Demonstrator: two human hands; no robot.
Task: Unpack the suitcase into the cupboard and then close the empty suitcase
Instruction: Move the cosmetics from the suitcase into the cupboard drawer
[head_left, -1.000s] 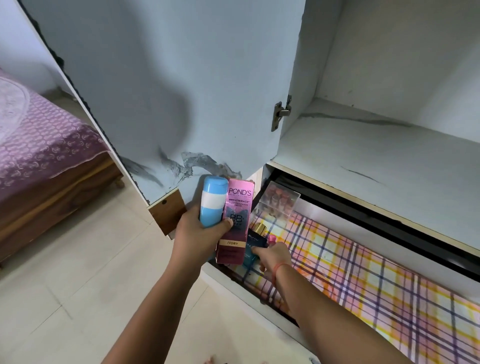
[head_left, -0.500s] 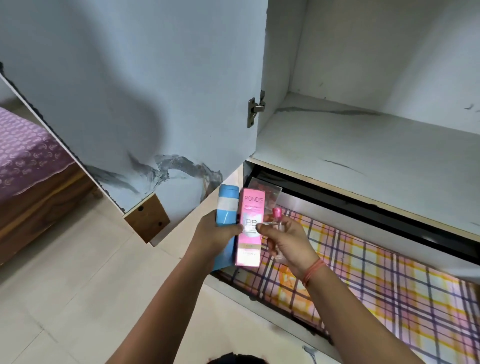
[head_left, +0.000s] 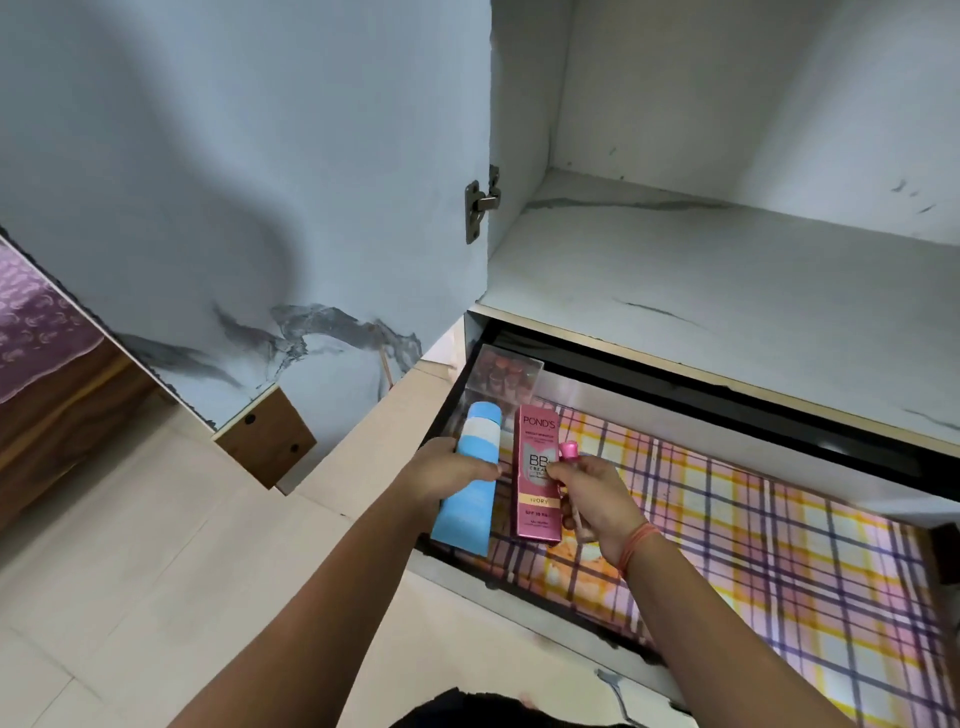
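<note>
Roughly early-to-mid unpack, judging from this view. The suitcase is out of frame, so I can't say what's left in it. Closing it is not yet done.

- Cupboard (head_left: 727, 291) is open, door (head_left: 260, 208) swung out at 10 o'clock. The drawer (head_left: 779, 545) is pulled out at 4 o'clock and has a plaid liner.
- Stowed: one clear case (head_left: 506, 376) of small bottles, in the drawer's 11 o'clock corner.
- Three toiletries are in hand, over the drawer's near-left end and not yet down.

Hands:
- Left hand (head_left: 447, 473) is wrapped round the blue tube (head_left: 475, 467), thumb across the front.
- Right hand (head_left: 597, 499) pinches the pink-capped bottle (head_left: 569, 451) just under the cap.
- The Pond's box (head_left: 537, 483) sits between them, touching the tube side by side. Right fingertips meet its edge. The grip is hidden behind it, so probably the left hand carries it, but I can't confirm.

Orientation:
- Tube: long axis about 12:30–6:30, white-banded cap end away from the person.
- Box: long axis 12–6, brand end at 12, printed face up to the camera.
- Bottle: cap at 12, base trailing toward 5.

Left to do: lay all three in the drawer near the case, go back for whatever remains, then shut the suitcase.
</note>
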